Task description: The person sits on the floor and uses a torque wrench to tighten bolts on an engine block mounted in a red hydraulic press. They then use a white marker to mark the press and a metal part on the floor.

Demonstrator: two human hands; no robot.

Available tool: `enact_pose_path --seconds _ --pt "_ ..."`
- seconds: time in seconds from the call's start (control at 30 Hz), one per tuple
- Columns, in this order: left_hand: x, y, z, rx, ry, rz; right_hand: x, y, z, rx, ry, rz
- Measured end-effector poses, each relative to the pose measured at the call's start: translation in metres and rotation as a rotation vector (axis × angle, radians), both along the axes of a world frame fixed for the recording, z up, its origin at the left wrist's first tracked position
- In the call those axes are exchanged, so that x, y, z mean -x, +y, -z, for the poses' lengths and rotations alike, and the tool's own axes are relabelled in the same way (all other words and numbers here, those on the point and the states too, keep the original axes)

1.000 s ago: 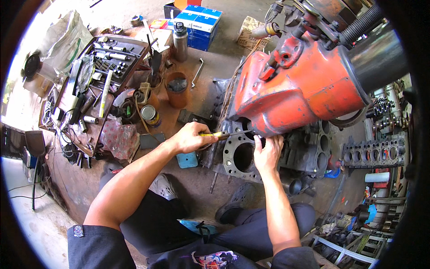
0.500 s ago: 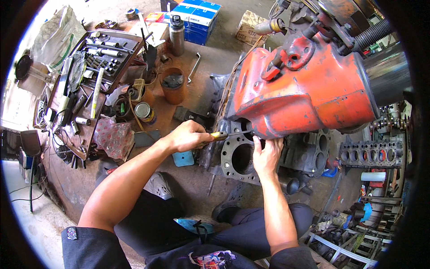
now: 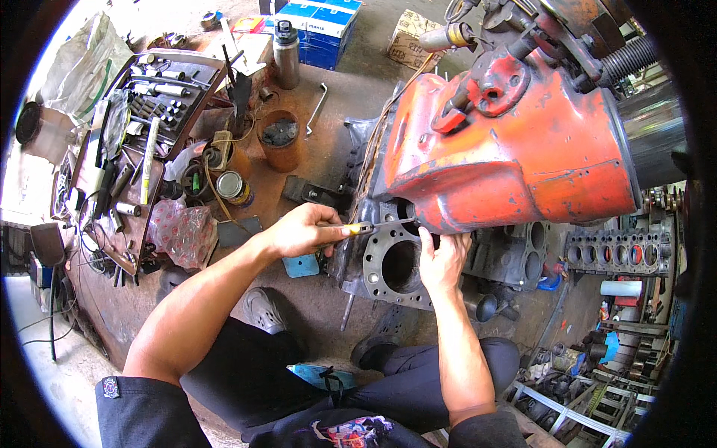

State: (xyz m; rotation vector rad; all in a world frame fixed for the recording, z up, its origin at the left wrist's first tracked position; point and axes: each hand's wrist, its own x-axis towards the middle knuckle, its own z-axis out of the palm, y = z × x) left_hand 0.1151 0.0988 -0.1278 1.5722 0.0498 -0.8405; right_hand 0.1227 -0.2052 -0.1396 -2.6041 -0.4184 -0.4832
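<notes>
My left hand (image 3: 302,230) is closed round the yellow handle of a slim tool (image 3: 357,228), whose thin, flat-looking metal blade (image 3: 392,223) points right. I cannot tell if it is a knife or a screwdriver. The blade tip reaches the lower front edge of a large red machine head (image 3: 478,164), above a grey engine block (image 3: 373,272) with round cylinder bores. My right hand (image 3: 442,265) is at the underside of that head, thumb up beside the blade tip and apart from the other fingers, whose ends are partly hidden. It holds nothing I can see.
Left of the block stand a rusty can (image 3: 281,142), a small tin (image 3: 233,187) and a tool case (image 3: 179,93) full of sockets. A bent metal rod (image 3: 317,108), a steel bottle (image 3: 285,56) and a blue box (image 3: 321,33) lie beyond. Another engine block (image 3: 620,255) stands at right.
My left hand and the yellow-handled tool have shifted slightly left, with more of the blade's side showing. My right hand keeps its place under the red head. The whole view has shifted a little.
</notes>
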Motion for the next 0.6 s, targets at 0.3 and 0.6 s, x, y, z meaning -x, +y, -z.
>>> enact_pose_path --seconds 0.3,0.6 --pt "0.024 -0.013 -0.020 -0.568 -0.827 0.034 0.000 -0.002 0.004 0.027 -0.036 0.006" --pt "0.002 -0.005 -0.025 -0.222 -0.096 0.148 -0.003 -0.003 0.000 0.021 -0.016 -0.030"
